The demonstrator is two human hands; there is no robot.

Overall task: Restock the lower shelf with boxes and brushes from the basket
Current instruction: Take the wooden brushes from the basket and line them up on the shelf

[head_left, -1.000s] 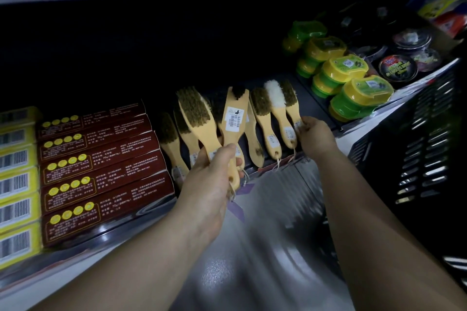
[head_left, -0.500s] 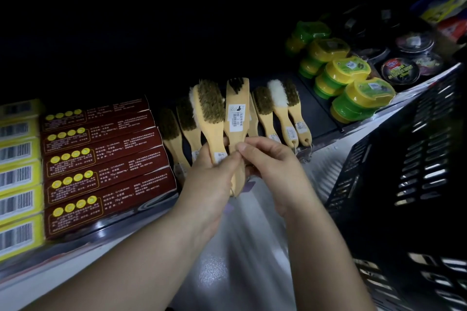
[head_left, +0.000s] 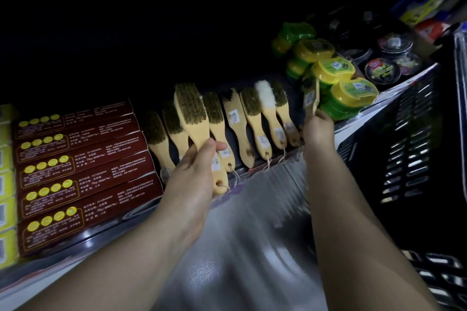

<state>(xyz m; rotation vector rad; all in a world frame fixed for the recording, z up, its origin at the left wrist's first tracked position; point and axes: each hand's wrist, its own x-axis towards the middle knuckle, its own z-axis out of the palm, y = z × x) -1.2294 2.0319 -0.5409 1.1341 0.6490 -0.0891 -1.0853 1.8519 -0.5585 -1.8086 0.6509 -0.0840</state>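
Brushes with pale wooden handles lie in a row (head_left: 252, 118) along the front of the lower shelf (head_left: 75, 242), bristle heads toward the dark back and handle ends with cord loops toward the shelf lip. The left hand (head_left: 192, 179) grips the handle of one dark-bristled brush (head_left: 193, 113), thumb curled over the wood, holding it tilted over the left part of that row, bristles up and away from the person. The right hand (head_left: 317, 129) pinches a blurred, label-side brush (head_left: 311, 97) by its handle end, holding it nearly upright just past the right end of the row, in front of the yellow and green tubs (head_left: 351, 91). Left of the row, dark red boxes (head_left: 83, 166) with yellow dots lie stacked flat, and yellow boxes (head_left: 6, 184) sit beyond them at the frame's edge. Behind the tubs, farther right of the row, stand round dark tins (head_left: 382, 70). A black slotted basket (head_left: 409, 139) rises right of the row, beside the right forearm.
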